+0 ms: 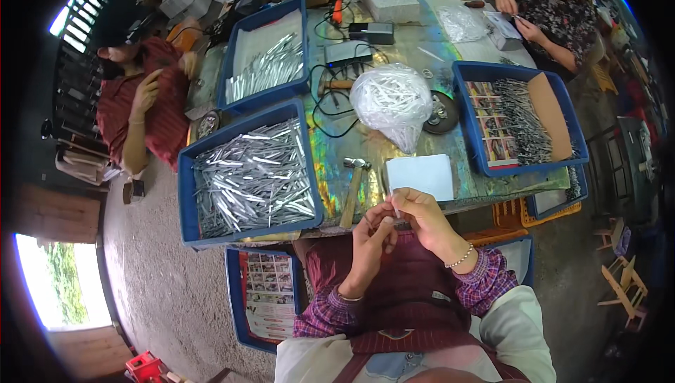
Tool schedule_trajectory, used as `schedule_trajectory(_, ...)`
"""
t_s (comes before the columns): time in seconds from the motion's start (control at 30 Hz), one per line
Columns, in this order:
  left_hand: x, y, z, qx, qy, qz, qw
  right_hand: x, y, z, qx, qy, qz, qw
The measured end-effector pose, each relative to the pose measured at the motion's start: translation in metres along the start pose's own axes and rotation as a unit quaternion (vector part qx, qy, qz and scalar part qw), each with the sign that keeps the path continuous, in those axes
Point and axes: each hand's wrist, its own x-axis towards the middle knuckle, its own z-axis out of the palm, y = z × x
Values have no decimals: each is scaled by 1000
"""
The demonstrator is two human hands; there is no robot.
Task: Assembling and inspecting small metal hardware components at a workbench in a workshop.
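Close in front of me, at the table's near edge, my two hands meet. My right hand point(430, 220) has its thumb and forefinger pinched on a thin, pale strip point(394, 207), too small to make out fully. My left hand point(373, 246) is closed just beside it, fingers curled; what they hold, if anything, is hidden. A hammer point(352, 196) with a wooden handle lies left of my hands. Just beyond them rests a white sheet or pad point(422, 177). Past that sits a clear plastic bag point(391, 101) full of pale strips.
Blue trays stand around: one heaped with silvery strips point(315, 200), another behind it point(306, 45), one with dark thin pieces at right point(474, 145). A lower blue tray point(234, 313) is below the table. Two people sit at the table's far right point(573, 24) and left point(116, 94).
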Motion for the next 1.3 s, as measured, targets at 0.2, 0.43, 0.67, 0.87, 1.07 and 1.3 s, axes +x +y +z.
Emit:
schedule_trajectory(0.2, 1, -1, -16, 53, -25, -15, 998, -6, 5, 3, -19, -10, 25, 999)
schedule_trajectory(0.43, -4, 2, -47, 189, 64, 113, 973, 15, -5, 2, -53, -3, -56, 997)
schedule_trajectory(0.67, -16, 12, -62, 183, 105, 147, 966, 46, -36, 30, -305, -90, -217, 923)
schedule_trajectory(0.87, -33, 13, -86, 155, 143, 135, 968, 109, -12, 113, -599, -203, -424, 648)
schedule_trajectory(1.07, -50, 16, -102, 124, 151, 107, 975, 137, 55, 130, -741, -211, -417, 481)
schedule_trajectory(1.3, -53, 15, -110, 80, 177, 94, 976, 131, 65, 128, -778, -246, -347, 462)
